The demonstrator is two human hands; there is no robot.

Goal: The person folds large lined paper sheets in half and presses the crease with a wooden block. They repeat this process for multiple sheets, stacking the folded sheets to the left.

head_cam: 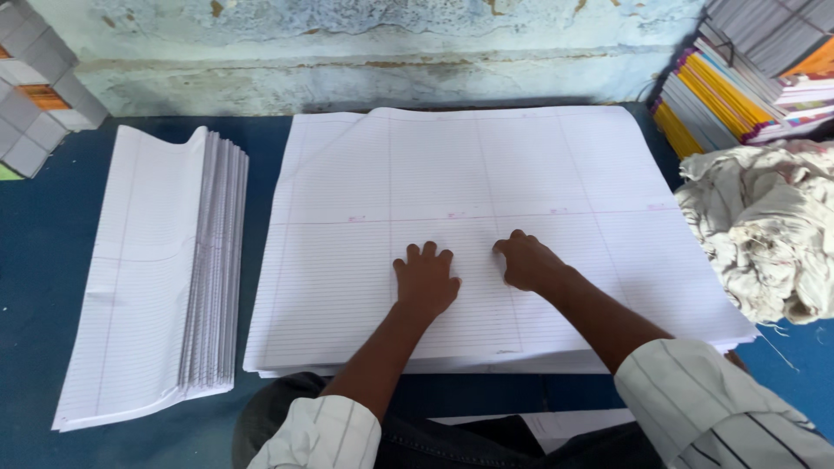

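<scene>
a big stack of ruled paper sheets [486,174] lies flat at the centre of the blue table [35,260], its top sheet crossed by faint pink lines and fold marks. both of the person's hands rest on that top sheet, a little toward six o'clock from its middle. the left hand [425,280] lies palm down with the fingers spread and pointing to twelve o'clock — flat on the paper, gripping nothing. the right hand [526,260] sits just beside it at three o'clock, fingers curled under and knuckles up, pressing on the sheet; whether it pinches the paper cannot be told. the two hands are near each other but apart.

at nine o'clock from the big stack, well apart from the hands, lies a pile of folded sheets [165,269], its folded edges facing the stack. at three o'clock a crumpled whitish cloth [764,226] touches the stack's edge. at two o'clock a heap of notebooks [738,78] with coloured spines leans by the wall [365,52] — grey blocks [35,95] sit at ten o'clock.
</scene>
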